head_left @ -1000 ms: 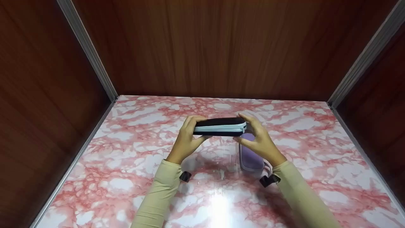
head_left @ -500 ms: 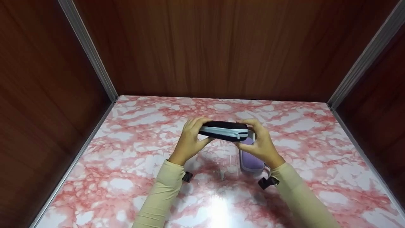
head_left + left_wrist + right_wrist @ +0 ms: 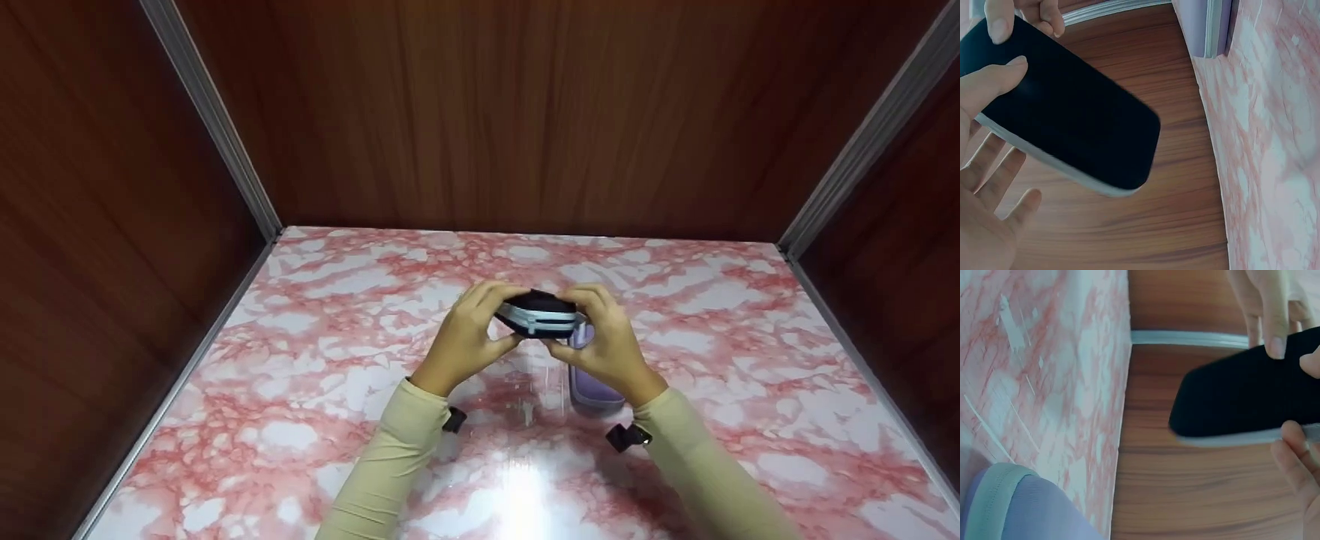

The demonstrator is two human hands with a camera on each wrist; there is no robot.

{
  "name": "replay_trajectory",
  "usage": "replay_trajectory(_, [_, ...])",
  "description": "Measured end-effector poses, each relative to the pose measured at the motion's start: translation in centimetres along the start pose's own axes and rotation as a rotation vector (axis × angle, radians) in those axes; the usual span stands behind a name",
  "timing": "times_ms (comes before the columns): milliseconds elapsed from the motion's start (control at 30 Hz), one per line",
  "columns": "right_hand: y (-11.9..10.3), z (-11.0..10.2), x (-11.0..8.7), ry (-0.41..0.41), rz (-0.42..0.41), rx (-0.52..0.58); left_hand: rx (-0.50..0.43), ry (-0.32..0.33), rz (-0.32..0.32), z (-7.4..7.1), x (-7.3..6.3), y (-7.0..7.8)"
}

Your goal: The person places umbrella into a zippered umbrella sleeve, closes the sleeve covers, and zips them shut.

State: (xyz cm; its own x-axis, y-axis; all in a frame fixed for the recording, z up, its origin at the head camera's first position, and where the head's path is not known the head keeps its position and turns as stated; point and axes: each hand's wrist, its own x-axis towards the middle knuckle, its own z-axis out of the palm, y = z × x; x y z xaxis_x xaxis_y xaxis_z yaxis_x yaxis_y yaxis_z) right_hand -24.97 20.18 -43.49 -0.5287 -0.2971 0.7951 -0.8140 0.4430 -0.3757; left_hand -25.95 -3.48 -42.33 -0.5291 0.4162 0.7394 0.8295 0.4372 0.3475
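Both hands hold up a black zippered case [image 3: 541,303] with rounded ends and a pale blue zipper band [image 3: 551,320]. My left hand [image 3: 471,334] grips its left end, thumb below and fingers over the top in the head view. At the other end my right hand [image 3: 609,341] pinches it the same way. The wrist views show the case's broad flat black side [image 3: 1084,107] tilted, with fingers of both hands on it. A zipper pull hangs on the edge facing the head camera. Below and behind the right hand lies a purple case [image 3: 596,388], partly hidden.
The table [image 3: 300,390] has a red and white marbled top. Brown wood-grain panels [image 3: 480,112] rise at the back and both sides, with grey metal strips [image 3: 217,127] at the corners. A small black device [image 3: 628,436] sits at the right wrist.
The black case has turned between the hands, so its zippered end now faces the head camera. Both hands have drawn closer together; the left moved right. The purple case has stayed put.
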Motion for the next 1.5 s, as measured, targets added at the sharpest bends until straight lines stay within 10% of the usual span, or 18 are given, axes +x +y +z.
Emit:
replay_trajectory(1000, [-1.1,-0.1,0.6,-0.089,-0.051,-0.135,-0.128,0.101,0.033,2.1,-0.3,-0.8])
replay_trajectory(1500, [-4.7,2.3,1.8,0.212,-0.392,-0.445,-0.024,0.179,-0.008,1.8,-0.1,-0.5])
